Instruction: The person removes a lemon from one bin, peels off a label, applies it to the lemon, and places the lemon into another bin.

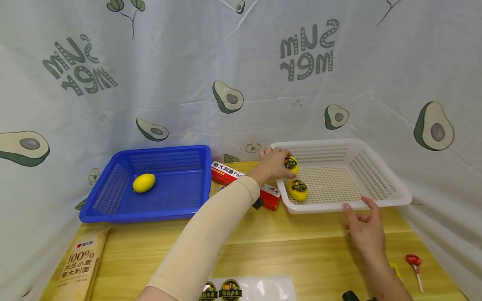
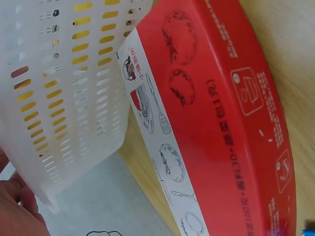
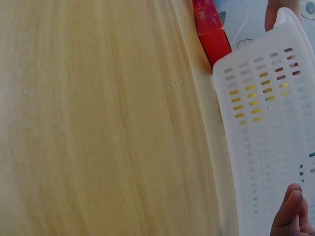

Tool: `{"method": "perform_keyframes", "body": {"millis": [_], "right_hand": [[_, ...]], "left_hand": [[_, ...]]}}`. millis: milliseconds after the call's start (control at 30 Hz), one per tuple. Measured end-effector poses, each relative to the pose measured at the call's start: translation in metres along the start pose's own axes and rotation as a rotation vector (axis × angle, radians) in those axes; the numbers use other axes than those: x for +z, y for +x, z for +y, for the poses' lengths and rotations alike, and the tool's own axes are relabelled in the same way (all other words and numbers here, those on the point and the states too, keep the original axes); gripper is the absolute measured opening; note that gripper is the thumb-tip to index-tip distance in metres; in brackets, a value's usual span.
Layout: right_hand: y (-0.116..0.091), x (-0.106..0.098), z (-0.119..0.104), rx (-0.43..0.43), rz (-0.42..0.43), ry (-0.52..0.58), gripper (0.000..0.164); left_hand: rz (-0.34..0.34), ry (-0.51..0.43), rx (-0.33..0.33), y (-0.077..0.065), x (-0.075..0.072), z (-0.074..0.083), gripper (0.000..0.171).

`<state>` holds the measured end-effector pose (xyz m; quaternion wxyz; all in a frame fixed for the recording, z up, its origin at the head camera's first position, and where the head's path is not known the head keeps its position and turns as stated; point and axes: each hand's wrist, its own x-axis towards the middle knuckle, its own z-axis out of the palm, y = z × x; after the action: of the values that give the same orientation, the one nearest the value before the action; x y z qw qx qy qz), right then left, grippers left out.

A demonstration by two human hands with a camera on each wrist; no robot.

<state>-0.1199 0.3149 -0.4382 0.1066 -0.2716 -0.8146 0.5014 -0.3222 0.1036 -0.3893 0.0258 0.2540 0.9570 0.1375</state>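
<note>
My left hand (image 1: 274, 164) reaches over the left end of the white basket (image 1: 388, 184) and grips a lemon (image 1: 291, 162) bearing a black round sticker. Just in front of it, inside the basket, lies another stickered lemon (image 1: 298, 190). In the left wrist view part of the left hand (image 2: 19, 206) shows at the basket's rim, and yellow shows through the slots. My right hand (image 1: 366, 234) is at the basket's front rim, thumb and forefinger extended to it. Its fingers (image 3: 289, 211) appear beside the slotted wall in the right wrist view.
A blue basket (image 1: 146, 216) at left holds a plain lemon (image 1: 144, 183). Between the baskets lies a red pasta box (image 1: 270, 197). A pasta packet (image 1: 80, 265) is at front left, a sticker sheet (image 1: 263, 288) at front centre, a red lollipop (image 1: 413, 260) at right.
</note>
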Motion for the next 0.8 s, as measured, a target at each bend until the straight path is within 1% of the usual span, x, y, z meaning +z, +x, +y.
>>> {"method": "perform_keyframes", "body": {"millis": [133,300,467,567,633,700,800], "right_hand": [[-0.002,0.001,-0.001,-0.005,0.009,-0.009,0.077],[-0.002,0.001,0.000,-0.008,0.019,-0.018,0.077],[-0.003,0.002,0.000,-0.015,0.009,-0.015,0.077],[-0.004,0.000,0.000,-0.006,0.003,-0.021,0.079],[-0.003,-0.001,-0.001,0.002,-0.003,-0.022,0.081],[-0.003,-0.001,-0.001,0.004,-0.006,-0.026,0.082],[-0.002,-0.001,-0.001,-0.001,-0.007,-0.027,0.082]], "left_hand": [[-0.009,0.025,-0.018,0.001,0.000,0.001,0.075],[-0.013,0.025,-0.041,0.003,0.001,0.002,0.074],[-0.020,0.015,-0.086,-0.002,-0.003,0.002,0.072],[-0.007,-0.016,-0.081,-0.007,-0.008,0.002,0.065],[0.006,-0.034,-0.065,-0.014,-0.014,0.000,0.060],[0.018,-0.052,-0.038,-0.025,-0.020,-0.003,0.056],[0.012,-0.061,0.015,-0.050,-0.030,-0.010,0.054]]}}
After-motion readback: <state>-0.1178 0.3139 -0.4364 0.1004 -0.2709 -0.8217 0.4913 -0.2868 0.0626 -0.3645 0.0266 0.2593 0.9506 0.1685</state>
